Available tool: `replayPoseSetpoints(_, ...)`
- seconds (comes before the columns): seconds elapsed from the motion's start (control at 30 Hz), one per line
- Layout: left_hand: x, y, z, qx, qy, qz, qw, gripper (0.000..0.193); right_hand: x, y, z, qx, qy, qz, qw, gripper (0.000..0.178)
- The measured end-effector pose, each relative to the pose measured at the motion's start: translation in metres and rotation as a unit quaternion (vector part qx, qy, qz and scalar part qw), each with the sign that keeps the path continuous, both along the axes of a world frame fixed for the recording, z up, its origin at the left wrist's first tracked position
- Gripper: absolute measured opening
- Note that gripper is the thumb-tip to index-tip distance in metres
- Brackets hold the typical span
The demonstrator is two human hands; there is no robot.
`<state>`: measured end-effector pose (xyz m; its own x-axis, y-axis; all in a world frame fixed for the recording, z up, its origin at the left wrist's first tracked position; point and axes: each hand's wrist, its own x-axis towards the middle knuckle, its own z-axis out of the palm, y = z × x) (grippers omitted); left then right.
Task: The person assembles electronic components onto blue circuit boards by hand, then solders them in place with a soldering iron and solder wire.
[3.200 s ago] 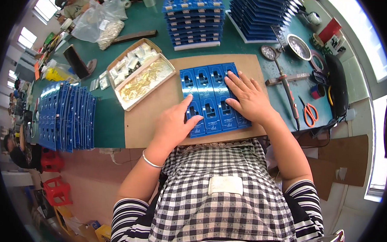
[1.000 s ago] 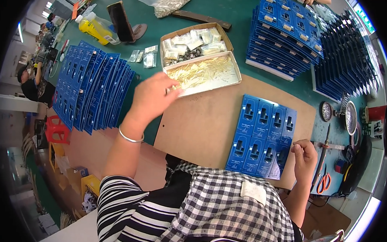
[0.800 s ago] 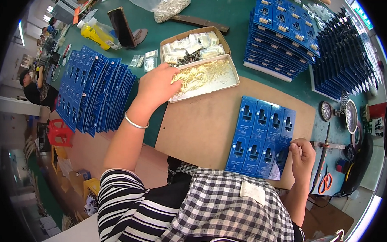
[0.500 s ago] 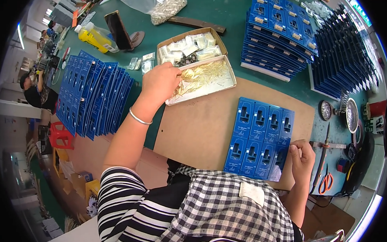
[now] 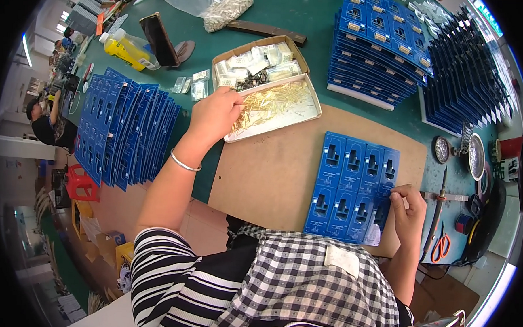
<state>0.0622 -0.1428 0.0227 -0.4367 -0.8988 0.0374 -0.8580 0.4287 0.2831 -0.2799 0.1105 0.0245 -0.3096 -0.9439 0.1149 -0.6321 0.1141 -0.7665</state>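
My left hand, a metal bangle at its wrist, reaches to the near left side of a shallow white tray. Its fingers are closed at the edge of the thin gold-coloured pins heaped there, and the fingertips are partly hidden. A blue panel of several joined circuit boards with dark cutouts lies flat on the brown board. Just off the panel's right edge, my right hand has thumb and forefinger pressed together; whatever they hold is too small to make out.
Stacked blue panels stand on the left, with more panels at the back right. Behind the pins, a cardboard box holds small packets. A soldering iron and orange-handled scissors lie right; a yellow bottle and phone stand back left.
Very little differs. My left hand has shifted slightly at the tray's edge, its fingers still among the pins. The right hand stays beside the blue panel.
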Motion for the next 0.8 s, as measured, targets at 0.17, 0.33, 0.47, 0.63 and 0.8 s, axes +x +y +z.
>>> replayPoseSetpoints(0.17,0.012,-0.003,-0.001,0.054,0.070,0.028,0.996,0.011,0.001,-0.004,0.006,0.009,0.008,0.024,1.000,0.008)
replayPoseSetpoints(0.33,0.007,0.006,0.010,0.039,0.204,0.035,0.977,0.011,0.004,-0.002,0.011,-0.010,0.024,0.024,0.999,0.006)
replayPoseSetpoints(0.47,-0.024,0.059,0.023,0.239,0.381,-0.063,0.891,0.006,0.013,-0.007,0.015,0.006,-0.045,0.037,0.998,0.004)
replayPoseSetpoints(0.63,-0.072,0.128,0.000,0.509,0.489,-0.083,0.704,0.009,0.056,-0.036,0.018,-0.009,-0.142,0.108,0.984,0.007)
replayPoseSetpoints(0.8,-0.086,0.127,-0.004,0.509,0.489,-0.092,0.702,0.009,0.072,-0.042,0.014,0.006,-0.155,0.112,0.982,0.011)
